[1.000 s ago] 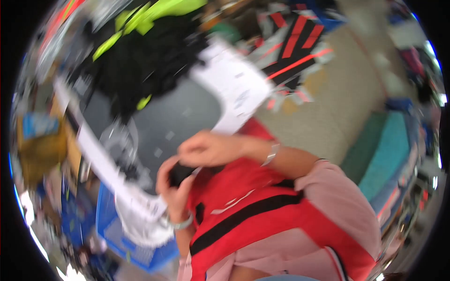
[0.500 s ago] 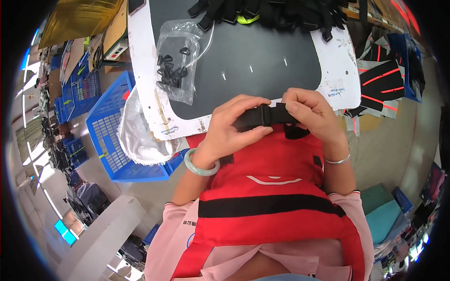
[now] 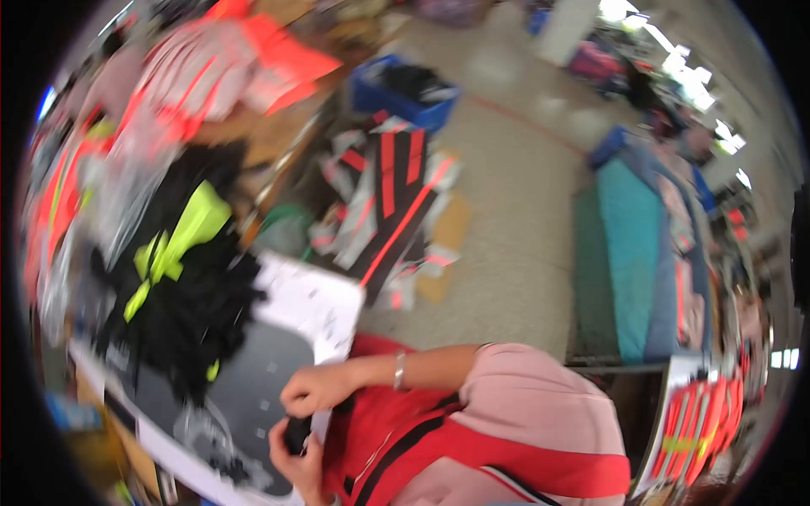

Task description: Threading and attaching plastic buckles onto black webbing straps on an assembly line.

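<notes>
Head cam, tilted down-right, close over lap.

Two bare hands are seen: the right hand (image 3: 314, 390) and the left hand (image 3: 297, 462). Between them is one small black plastic buckle (image 3: 297, 434). One red vest with a black band (image 3: 405, 438) lies under them. On the dark worktop with a white border (image 3: 253, 371), at its far edge, is one heap of black straps (image 3: 198, 312) with one yellow-green piece (image 3: 181, 240). On the floor is one blue plastic crate (image 3: 405, 88) and one pile of red, black and grey vests (image 3: 392, 211). One teal table (image 3: 629, 253) stands at the right.
</notes>
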A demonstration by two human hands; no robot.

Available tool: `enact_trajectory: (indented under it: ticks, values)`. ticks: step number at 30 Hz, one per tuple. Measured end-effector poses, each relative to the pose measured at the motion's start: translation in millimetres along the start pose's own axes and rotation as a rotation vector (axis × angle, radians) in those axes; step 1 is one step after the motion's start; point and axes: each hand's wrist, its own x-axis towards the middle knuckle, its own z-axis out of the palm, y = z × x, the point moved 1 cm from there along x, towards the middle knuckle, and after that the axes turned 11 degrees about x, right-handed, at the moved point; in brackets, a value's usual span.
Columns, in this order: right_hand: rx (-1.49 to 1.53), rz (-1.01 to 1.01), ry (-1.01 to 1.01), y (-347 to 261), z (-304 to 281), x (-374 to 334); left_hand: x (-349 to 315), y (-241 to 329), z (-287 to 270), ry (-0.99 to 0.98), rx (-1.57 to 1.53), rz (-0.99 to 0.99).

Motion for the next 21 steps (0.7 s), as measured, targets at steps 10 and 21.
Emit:
enact_trajectory:
  ticks: [10,21]
  values:
    - [-0.343,-0.051,0.23,-28.7,-12.4,-44.1,29.9,61.1,14.6,-0.208,0.091,0.351]
    - [-0.492,-0.109,0.284,-32.6,-4.4,-58.0,31.1,110.9,2.9,-0.292,0.244,0.419]
